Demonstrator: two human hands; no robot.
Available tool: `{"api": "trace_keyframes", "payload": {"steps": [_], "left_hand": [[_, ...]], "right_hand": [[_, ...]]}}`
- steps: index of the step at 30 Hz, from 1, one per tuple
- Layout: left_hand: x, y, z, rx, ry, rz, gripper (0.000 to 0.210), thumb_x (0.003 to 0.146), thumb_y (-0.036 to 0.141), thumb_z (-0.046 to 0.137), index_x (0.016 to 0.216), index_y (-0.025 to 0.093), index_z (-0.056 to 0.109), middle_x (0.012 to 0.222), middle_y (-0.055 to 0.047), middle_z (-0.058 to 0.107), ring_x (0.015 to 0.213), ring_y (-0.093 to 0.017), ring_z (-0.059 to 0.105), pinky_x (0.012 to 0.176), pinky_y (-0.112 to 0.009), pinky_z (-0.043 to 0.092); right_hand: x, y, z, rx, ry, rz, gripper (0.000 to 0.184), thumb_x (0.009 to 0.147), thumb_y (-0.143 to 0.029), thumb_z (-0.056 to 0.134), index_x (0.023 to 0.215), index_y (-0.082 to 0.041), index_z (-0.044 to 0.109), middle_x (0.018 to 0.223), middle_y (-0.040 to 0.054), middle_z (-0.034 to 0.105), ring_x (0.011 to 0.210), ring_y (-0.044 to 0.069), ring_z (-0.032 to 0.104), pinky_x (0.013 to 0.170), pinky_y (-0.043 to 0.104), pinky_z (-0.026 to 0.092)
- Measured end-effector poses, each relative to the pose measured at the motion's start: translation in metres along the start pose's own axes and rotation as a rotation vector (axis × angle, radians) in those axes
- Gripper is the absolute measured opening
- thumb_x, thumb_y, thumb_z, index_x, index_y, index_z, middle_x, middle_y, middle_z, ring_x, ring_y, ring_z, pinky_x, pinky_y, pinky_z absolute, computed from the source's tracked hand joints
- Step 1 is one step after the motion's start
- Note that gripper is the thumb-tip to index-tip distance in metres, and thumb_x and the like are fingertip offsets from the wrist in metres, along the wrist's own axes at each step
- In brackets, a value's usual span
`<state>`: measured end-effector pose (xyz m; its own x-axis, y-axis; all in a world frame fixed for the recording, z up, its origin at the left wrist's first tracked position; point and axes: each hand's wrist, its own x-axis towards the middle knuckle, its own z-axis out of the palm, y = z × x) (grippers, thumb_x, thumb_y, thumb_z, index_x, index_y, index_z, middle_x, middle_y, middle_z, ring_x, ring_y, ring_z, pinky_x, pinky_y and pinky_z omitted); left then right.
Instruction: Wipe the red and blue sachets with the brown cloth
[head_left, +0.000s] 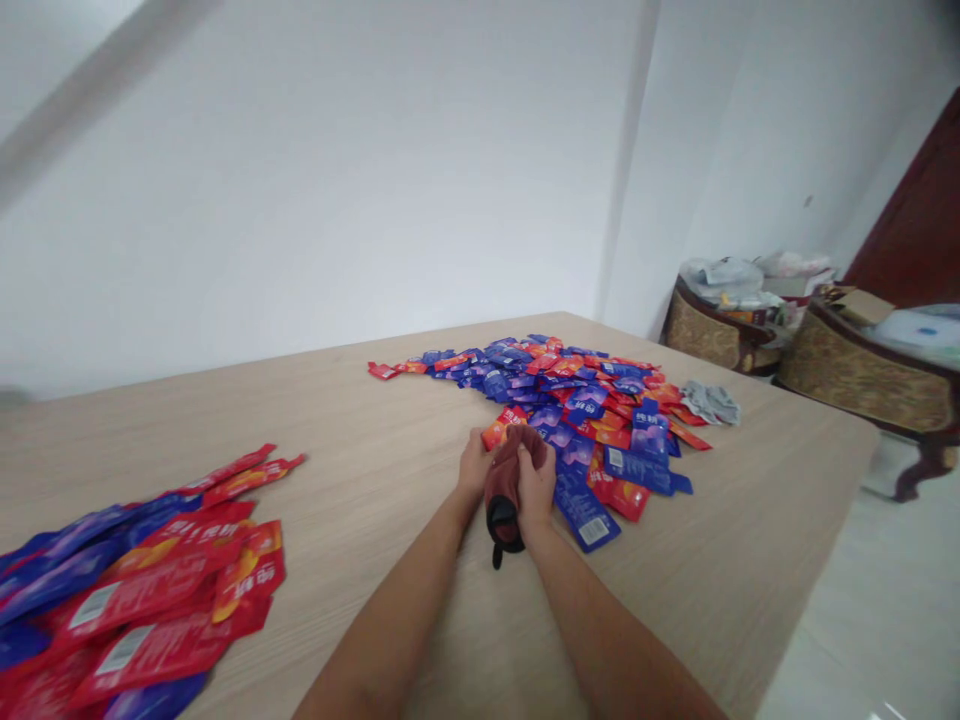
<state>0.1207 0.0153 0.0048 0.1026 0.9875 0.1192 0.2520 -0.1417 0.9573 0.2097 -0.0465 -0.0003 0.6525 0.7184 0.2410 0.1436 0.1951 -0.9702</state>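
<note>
A reddish-brown cloth pouch-like item [504, 468] with a black rim and a small black tab is held between my two hands above the table. My left hand [474, 464] grips its left side, fingers closed. My right hand [535, 482] is closed on its right side, thumb on top. A red packet [504, 426] shows just beyond my left fingertips; whether they touch it I cannot tell. Behind and right of my hands spreads a heap of blue and red packets [574, 400]. The nearest is a blue packet [586, 512] with a barcode, beside my right hand.
Another pile of red and blue packets [161, 585] lies at the table's left front. A grey cloth [711, 402] rests at the heap's right edge. The wooden table [337, 560] meets a white wall [375, 170]. Carved chairs [862, 365] loaded with bags stand at right.
</note>
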Motion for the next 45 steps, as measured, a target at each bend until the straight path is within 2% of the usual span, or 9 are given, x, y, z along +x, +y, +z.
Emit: {"api": "trace_keyframes", "payload": {"steps": [5,12,16,19,22,28,35,41,45], "left_hand": [[-0.049,-0.021,-0.051,-0.104,0.062,0.034,0.029,0.073,0.036,0.065,0.093,0.018,0.054,0.083,-0.002,0.063,0.077,-0.017,0.057,0.072,-0.028,0.044],[-0.123,-0.032,-0.11,-0.243,0.1,-0.036,0.037,0.064,0.037,0.07,0.093,0.017,0.059,0.086,-0.007,0.066,0.085,-0.022,0.06,0.075,-0.031,0.047],[-0.142,-0.022,-0.119,-0.284,-0.057,-0.258,0.031,0.068,0.037,0.063,0.092,0.017,0.058,0.057,0.0,0.059,0.046,-0.014,0.052,0.044,-0.024,0.039],[-0.148,-0.015,-0.123,-0.197,-0.177,-0.37,0.026,0.069,0.034,0.059,0.089,0.019,0.055,0.043,0.008,0.047,0.029,-0.005,0.029,0.033,-0.017,0.015],[-0.149,-0.009,-0.129,-0.172,-0.208,-0.42,0.025,0.069,0.034,0.056,0.09,0.02,0.052,0.043,0.01,0.045,0.028,-0.003,0.024,0.033,-0.015,0.008],[-0.15,-0.002,-0.135,-0.134,-0.248,-0.489,0.03,0.067,0.03,0.054,0.095,0.02,0.049,0.045,0.01,0.046,0.029,-0.003,0.026,0.034,-0.015,0.008],[-0.15,-0.005,-0.134,-0.101,-0.26,-0.411,0.017,0.066,0.027,0.049,0.079,0.016,0.053,0.04,0.008,0.043,0.028,-0.004,0.03,0.03,-0.015,0.013],[-0.148,-0.006,-0.137,-0.166,-0.245,-0.441,0.018,0.066,0.031,0.053,0.077,0.017,0.05,0.041,0.006,0.049,0.027,-0.004,0.032,0.029,-0.015,0.015],[-0.148,-0.006,-0.136,-0.184,-0.211,-0.458,0.024,0.068,0.029,0.054,0.088,0.018,0.049,0.044,0.008,0.051,0.027,-0.003,0.031,0.03,-0.014,0.014]], "right_hand": [[-0.014,-0.011,0.003,-0.059,-0.105,-0.16,0.034,0.085,-0.036,0.04,0.112,-0.018,0.049,0.11,0.0094,0.059,0.104,0.019,0.054,0.091,0.034,0.041],[-0.097,-0.049,0.02,-0.439,-0.712,-0.493,0.032,0.088,-0.033,0.044,0.118,-0.024,0.049,0.11,0.0061,0.054,0.096,0.018,0.055,0.083,0.03,0.044],[-0.117,-0.057,0.02,-0.715,-0.827,-0.554,0.029,0.089,-0.031,0.043,0.118,-0.026,0.048,0.107,0.0064,0.053,0.09,0.018,0.057,0.074,0.028,0.044],[-0.098,-0.053,0.016,-0.937,-0.822,-0.531,0.028,0.089,-0.029,0.043,0.116,-0.028,0.048,0.107,0.007,0.05,0.083,0.019,0.059,0.065,0.028,0.043],[-0.068,-0.045,0.009,-1.113,-0.727,-0.431,0.025,0.09,-0.028,0.041,0.114,-0.027,0.049,0.105,0.0079,0.05,0.078,0.018,0.06,0.06,0.028,0.041],[-0.06,-0.043,0.001,-1.004,-0.607,-0.434,0.028,0.092,-0.032,0.039,0.117,-0.024,0.047,0.108,0.0069,0.051,0.086,0.016,0.058,0.068,0.025,0.042],[-0.116,-0.064,0.017,-0.914,-0.865,-0.625,0.026,0.091,-0.031,0.04,0.116,-0.026,0.046,0.108,0.0057,0.051,0.089,0.018,0.058,0.069,0.026,0.042],[-0.056,-0.046,0.005,-1.22,-0.691,-0.39,0.024,0.093,-0.029,0.035,0.113,-0.024,0.047,0.106,0.0074,0.051,0.08,0.018,0.06,0.06,0.026,0.04],[-0.057,-0.048,-0.002,-1.107,-0.649,-0.445,0.026,0.093,-0.033,0.037,0.116,-0.023,0.045,0.109,0.0068,0.051,0.087,0.017,0.058,0.066,0.025,0.041]]}}
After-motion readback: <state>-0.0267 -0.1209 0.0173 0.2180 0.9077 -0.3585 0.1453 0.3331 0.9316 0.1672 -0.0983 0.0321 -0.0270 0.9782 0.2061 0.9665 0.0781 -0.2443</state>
